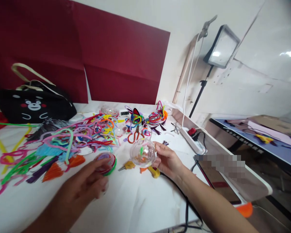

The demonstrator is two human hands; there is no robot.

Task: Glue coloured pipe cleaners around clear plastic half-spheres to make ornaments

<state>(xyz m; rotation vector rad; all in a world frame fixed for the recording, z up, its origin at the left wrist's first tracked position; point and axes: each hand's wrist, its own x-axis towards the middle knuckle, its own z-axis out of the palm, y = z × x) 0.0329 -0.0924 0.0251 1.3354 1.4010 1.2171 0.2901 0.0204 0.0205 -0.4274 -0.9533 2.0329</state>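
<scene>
Now the right hand (pixel 168 158) holds a clear shell (pixel 142 153).

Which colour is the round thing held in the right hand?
The round thing is clear and see-through; it shows best in the head view.

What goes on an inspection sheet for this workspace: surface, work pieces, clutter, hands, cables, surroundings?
Surface: white table, faintly veined.
Work pieces: clear ball; banded ball in several colours; yellow glue gun.
Clutter: tangled pipe cleaners on the left; orange-handled scissors beyond the clear ball.
Hands: right hand grips the clear ball; left hand is at the banded ball, grip unclear.
Cables: black cable by the glue gun; white power strip at right.
Surroundings: black bag, dark red sheets, lamp.
</scene>
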